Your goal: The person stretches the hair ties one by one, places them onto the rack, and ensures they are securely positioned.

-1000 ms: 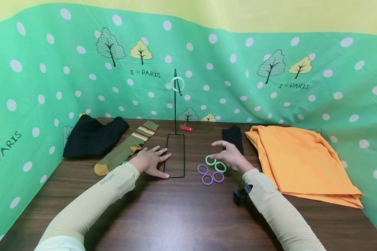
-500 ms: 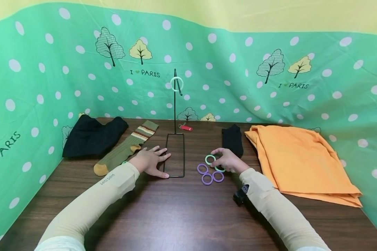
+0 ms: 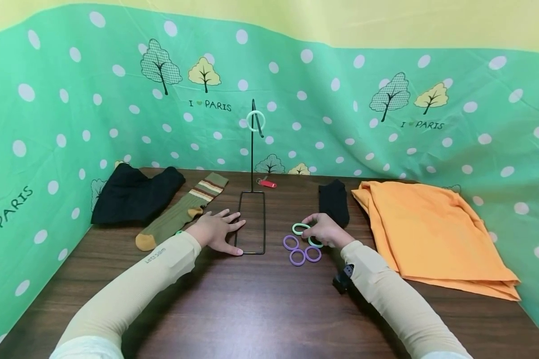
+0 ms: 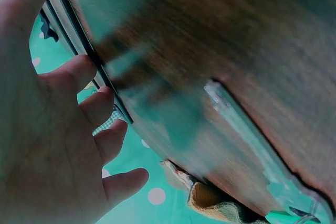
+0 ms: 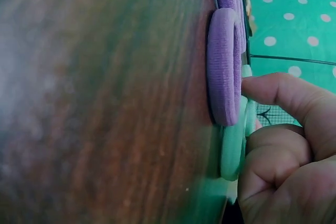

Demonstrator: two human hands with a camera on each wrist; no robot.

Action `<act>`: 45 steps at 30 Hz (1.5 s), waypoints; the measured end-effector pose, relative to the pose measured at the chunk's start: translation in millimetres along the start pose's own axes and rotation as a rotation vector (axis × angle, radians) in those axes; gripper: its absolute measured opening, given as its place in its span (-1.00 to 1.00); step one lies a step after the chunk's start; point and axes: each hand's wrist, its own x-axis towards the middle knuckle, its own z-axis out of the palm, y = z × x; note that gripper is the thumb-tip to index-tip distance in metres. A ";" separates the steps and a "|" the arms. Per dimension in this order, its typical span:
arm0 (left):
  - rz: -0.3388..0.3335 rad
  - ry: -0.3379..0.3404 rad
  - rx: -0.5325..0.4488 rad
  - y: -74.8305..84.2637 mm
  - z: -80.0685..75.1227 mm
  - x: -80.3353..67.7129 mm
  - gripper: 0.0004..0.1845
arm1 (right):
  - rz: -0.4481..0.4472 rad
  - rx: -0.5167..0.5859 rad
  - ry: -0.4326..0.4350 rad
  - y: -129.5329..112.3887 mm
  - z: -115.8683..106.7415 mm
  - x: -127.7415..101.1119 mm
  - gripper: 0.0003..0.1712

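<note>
My left hand rests with spread fingers on the left side of a black wire stand's rectangular base. The stand rises to a hook from which a pale green hair tie hangs. My right hand pinches a green hair tie between thumb and index finger; it is tipped at an angle. Under that hand lies a second green hair tie, partly covered. Several purple hair ties lie close by on the table, their ribbed fabric plain in the right wrist view.
A black cloth and an olive striped sock lie left. Behind the base is a red key fob. A black sock and folded orange cloth lie right. A translucent, green-ended object sits near my left wrist.
My right hand has come down onto the green hair ties, its thumb and index finger closing on one. That hair tie has tipped up. My left hand has stayed on the stand's base.
</note>
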 end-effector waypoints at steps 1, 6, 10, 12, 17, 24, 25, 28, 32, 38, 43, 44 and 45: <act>-0.002 -0.001 0.002 -0.1 0.0 0.1 0.03 | -0.007 0.009 0.004 -0.6 0.3 -0.1 -0.53; -0.004 -0.005 0.001 0.1 0.6 -0.7 0.03 | -0.082 0.052 0.020 -6.8 1.4 -2.9 -0.53; -0.004 -0.002 -0.006 0.4 0.8 -1.5 0.03 | -0.119 0.043 0.030 -16.9 2.7 -7.7 -0.54; -0.001 0.003 -0.009 0.5 0.7 -2.3 0.02 | -0.133 0.027 0.038 -23.7 3.9 -11.6 -0.54; 0.003 0.008 -0.016 1.1 1.0 -2.7 0.02 | -0.177 0.003 0.057 -42.1 6.4 -23.3 -0.56; 0.004 0.004 -0.006 0.8 1.3 -1.5 0.02 | -0.302 -0.013 0.064 -66.3 6.9 -39.5 -0.58; 0.003 0.002 -0.003 0.7 1.2 -1.4 0.01 | -0.315 -0.015 0.067 -70.1 6.6 -42.3 -0.59; -0.003 -0.007 0.002 0.8 1.0 -0.5 0.02 | -0.341 -0.008 0.062 -82.0 4.6 -51.2 -0.58; -0.007 -0.013 0.006 1.1 1.8 0.6 0.03 | -0.391 -0.008 0.055 -96.0 -0.6 -60.9 -0.56; -0.008 -0.012 0.016 1.3 2.6 1.3 0.03 | -0.453 0.019 0.055 -117.7 -4.8 -75.2 -0.56; -0.004 -0.003 0.017 1.5 2.0 0.7 0.02 | -0.520 0.035 0.052 -137.1 -7.1 -87.1 -0.59; -0.004 -0.002 0.016 1.6 1.8 0.6 0.02 | -0.534 0.045 0.048 -141.0 -7.6 -89.2 -0.60; -0.003 0.001 0.011 1.8 1.7 0.3 0.02 | -0.549 0.065 0.040 -144.8 -8.0 -91.4 -0.60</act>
